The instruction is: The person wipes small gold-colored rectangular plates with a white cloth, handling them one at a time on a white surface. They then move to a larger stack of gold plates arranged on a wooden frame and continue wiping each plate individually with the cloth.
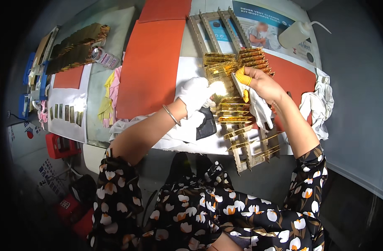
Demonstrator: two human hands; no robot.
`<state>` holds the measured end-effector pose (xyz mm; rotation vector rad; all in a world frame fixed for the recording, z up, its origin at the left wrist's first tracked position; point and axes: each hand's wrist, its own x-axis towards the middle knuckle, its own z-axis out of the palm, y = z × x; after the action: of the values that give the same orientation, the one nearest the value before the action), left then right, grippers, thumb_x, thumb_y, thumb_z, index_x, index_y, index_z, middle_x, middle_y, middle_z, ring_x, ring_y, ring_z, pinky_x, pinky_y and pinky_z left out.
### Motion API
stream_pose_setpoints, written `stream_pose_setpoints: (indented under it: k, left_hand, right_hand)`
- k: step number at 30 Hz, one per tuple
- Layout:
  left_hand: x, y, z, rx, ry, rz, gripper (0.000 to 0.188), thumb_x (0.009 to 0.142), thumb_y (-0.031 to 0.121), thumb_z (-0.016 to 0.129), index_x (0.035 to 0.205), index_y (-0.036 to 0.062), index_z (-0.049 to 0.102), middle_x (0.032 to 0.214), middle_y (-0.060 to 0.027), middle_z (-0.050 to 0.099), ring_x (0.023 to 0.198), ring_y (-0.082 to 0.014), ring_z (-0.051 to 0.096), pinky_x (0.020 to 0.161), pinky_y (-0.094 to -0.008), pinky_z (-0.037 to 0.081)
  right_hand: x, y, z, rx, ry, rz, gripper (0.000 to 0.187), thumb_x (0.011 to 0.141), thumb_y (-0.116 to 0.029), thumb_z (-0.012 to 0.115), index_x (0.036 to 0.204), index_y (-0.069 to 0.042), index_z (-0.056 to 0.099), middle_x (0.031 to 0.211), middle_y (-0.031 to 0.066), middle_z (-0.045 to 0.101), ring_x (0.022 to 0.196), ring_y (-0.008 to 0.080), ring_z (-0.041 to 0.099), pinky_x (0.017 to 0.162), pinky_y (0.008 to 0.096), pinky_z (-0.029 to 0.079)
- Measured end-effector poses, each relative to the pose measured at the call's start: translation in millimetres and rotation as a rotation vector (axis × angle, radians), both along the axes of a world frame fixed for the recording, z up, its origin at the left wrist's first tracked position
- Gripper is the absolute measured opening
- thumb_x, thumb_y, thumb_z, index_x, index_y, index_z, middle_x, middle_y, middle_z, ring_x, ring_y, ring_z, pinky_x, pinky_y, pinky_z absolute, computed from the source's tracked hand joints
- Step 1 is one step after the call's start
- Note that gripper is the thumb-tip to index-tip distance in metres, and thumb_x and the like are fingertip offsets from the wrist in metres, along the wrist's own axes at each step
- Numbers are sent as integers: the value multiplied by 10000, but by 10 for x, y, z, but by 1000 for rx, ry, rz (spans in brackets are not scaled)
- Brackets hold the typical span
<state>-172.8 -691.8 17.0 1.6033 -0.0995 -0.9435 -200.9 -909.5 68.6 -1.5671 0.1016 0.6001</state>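
My left hand [193,95], in a white glove, grips the left edge of a shiny gold plate [225,85] that catches a bright glare. In my right hand [262,85], which has yellow finger cots, a folded white cloth [260,109] is pinched against the plate's right side; its loose end hangs down. Beneath both hands runs a long metal slotted rack [208,30]. Several gold plates [233,113] stand in its slots nearer to me, and more gold plates [255,59] sit farther up. A dark pad [207,124] lies beside my left wrist.
Orange-red mats [153,62] cover parts of the table. A white squeeze bottle [295,34] stands at the far right, near a crumpled white cloth [317,102]. Farther left are a clear bottle [104,57], stacked dark gold plates [74,48] and small strips on white paper [68,98].
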Motion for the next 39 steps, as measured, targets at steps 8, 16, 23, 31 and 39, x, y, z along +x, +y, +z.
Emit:
stream_pose_setpoints:
  k: [8, 16, 23, 31, 39]
  left_hand:
    - [-169, -42, 170, 132, -446, 46, 128, 821, 127, 556, 884, 16, 547, 704, -120, 587, 560, -193, 607, 504, -302, 475]
    - [-220, 51, 280, 301, -900, -124, 169, 800, 214, 559, 874, 62, 561, 689, -140, 592, 628, -305, 578, 570, -380, 465]
    - [-285, 85, 284, 369, -1024, -191, 260, 794, 191, 574, 1050, 148, 568, 751, -130, 612, 644, -295, 589, 607, -364, 481]
    - [-331, 123, 379, 391, -862, -204, 399, 773, 189, 598, 1150, 115, 493, 789, -76, 639, 676, -274, 611, 627, -352, 489]
    - [-271, 225, 439, 331, -982, -236, 352, 773, 109, 550, 1124, 98, 521, 925, -89, 606, 764, -240, 607, 661, -334, 489]
  right_hand:
    - [-25, -24, 9, -89, -129, 121, 215, 864, -205, 553, 959, -13, 569, 867, 2, 579, 806, 74, 489, 744, 229, 405]
    - [-135, -77, 88, -151, -176, 237, 199, 854, -212, 559, 914, -22, 553, 835, 11, 560, 773, 89, 474, 726, 238, 402]
    - [-185, -36, 204, -230, -199, 323, 194, 846, -212, 568, 904, -30, 538, 796, -20, 516, 741, 55, 438, 667, 217, 374]
    - [-291, -85, 313, -256, -156, 356, 210, 844, -224, 575, 910, -28, 536, 802, -21, 522, 749, 67, 440, 678, 230, 384]
    - [-332, -133, 309, -265, -216, 316, 224, 850, -251, 562, 883, -30, 546, 762, 13, 553, 706, 87, 488, 643, 243, 406]
